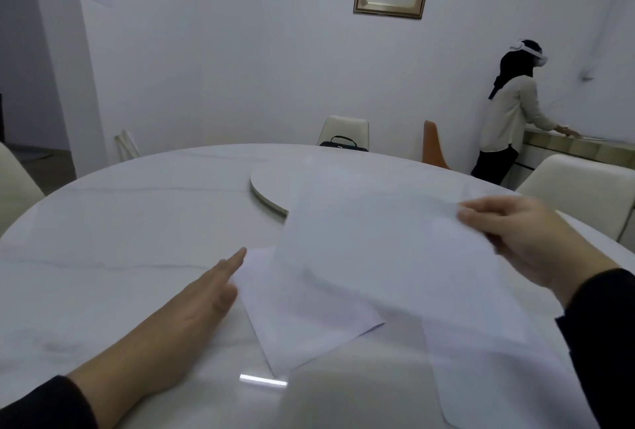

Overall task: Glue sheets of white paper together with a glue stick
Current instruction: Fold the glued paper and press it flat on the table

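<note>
Near the front edge of the round marble surface (137,222), a white sheet (309,318) lies flat and skewed, its long axis running from the near edge up and away toward the left, one far corner just beside the left hand (209,291). That hand rests flat with its grip spread, fingers straight and together, holding nothing, its fingertips at the sheet's left margin. The right hand (525,239) hovers above the surface toward the right edge, its grip pinching the far right edge of a second sheet (395,256), which hangs lifted and bowed, overlapping the flat sheet's right half and hiding part of the turntable (268,188) at the centre. No glue stick is visible. Judging from this, the lifted sheet must travel left and down to match the flat one's slant, with the left hand nearer to steady the lower sheet.
</note>
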Demonstrator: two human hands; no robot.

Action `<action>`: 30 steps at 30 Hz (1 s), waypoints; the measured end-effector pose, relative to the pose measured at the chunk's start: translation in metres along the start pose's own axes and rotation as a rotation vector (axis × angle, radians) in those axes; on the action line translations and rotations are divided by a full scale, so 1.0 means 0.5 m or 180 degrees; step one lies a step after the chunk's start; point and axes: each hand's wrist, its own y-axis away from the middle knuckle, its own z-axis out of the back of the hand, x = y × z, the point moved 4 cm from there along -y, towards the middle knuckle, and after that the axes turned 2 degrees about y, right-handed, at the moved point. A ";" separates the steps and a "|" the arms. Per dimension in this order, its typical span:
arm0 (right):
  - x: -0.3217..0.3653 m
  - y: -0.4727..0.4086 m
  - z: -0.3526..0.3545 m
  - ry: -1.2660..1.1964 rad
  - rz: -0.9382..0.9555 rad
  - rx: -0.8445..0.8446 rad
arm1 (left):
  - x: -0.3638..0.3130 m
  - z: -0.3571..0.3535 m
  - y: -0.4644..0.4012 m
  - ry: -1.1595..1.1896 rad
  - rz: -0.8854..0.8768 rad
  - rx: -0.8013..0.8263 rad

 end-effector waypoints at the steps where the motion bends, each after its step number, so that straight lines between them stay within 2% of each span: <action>1: -0.009 -0.004 0.027 -0.0268 -0.0060 -0.0256 | 0.001 -0.003 -0.006 -0.0288 0.0015 0.0081; 3: -0.036 -0.012 0.057 -0.0660 -0.0194 -0.0736 | -0.004 -0.007 -0.012 -0.0860 -0.0157 0.0298; 5: -0.072 -0.025 0.067 -0.0901 -0.0375 -0.1222 | -0.015 -0.011 0.007 -0.0945 -0.0385 0.0453; 8: -0.127 -0.048 0.064 -0.0941 -0.0761 -0.1774 | -0.030 -0.011 0.024 -0.1100 -0.0340 0.0611; 15: -0.183 -0.083 0.036 -0.0386 -0.0872 -0.2021 | -0.040 -0.009 0.019 -0.1200 -0.0253 0.0664; 19: -0.193 -0.093 0.030 0.0590 -0.1302 -0.2457 | -0.041 -0.009 0.019 -0.1143 -0.0207 0.0676; 24: -0.198 -0.103 0.017 0.0966 -0.1275 -0.2447 | -0.041 -0.008 0.019 -0.1123 -0.0203 0.0641; 30: -0.198 -0.097 0.012 0.0954 -0.1217 -0.2468 | -0.043 -0.009 0.020 -0.1110 -0.0179 0.0632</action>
